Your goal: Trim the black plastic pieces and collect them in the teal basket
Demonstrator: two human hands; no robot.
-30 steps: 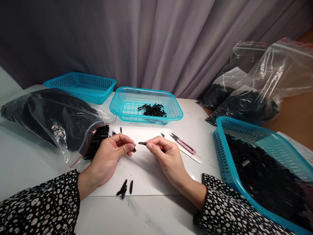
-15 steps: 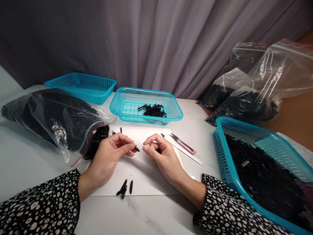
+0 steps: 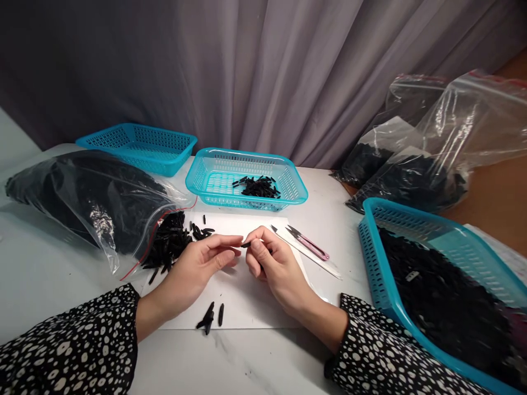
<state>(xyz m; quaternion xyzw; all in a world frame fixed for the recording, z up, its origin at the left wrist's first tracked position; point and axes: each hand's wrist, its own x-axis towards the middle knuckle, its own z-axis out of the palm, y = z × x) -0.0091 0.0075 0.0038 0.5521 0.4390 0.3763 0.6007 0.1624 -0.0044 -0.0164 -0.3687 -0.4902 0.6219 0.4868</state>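
- Left of the white sheet [image 3: 251, 307], a clear bag [image 3: 82, 192] lies on the surface, with loose black pieces [image 3: 168, 244] spilling from its mouth to the sheet's far left corner.
- Over the sheet's middle, the left hand [image 3: 201, 266] pinches one end of a small black piece [image 3: 246, 244] between thumb and forefinger.
- The right hand [image 3: 274, 263] grips the other end, fingers curled.
- Pink snips [image 3: 308, 245] lie at the sheet's right edge.
- Right of the sheet stands a full blue basket [image 3: 373, 258].

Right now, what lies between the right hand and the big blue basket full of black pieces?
In the head view, pink snips lie on the white table between the right hand and that basket.
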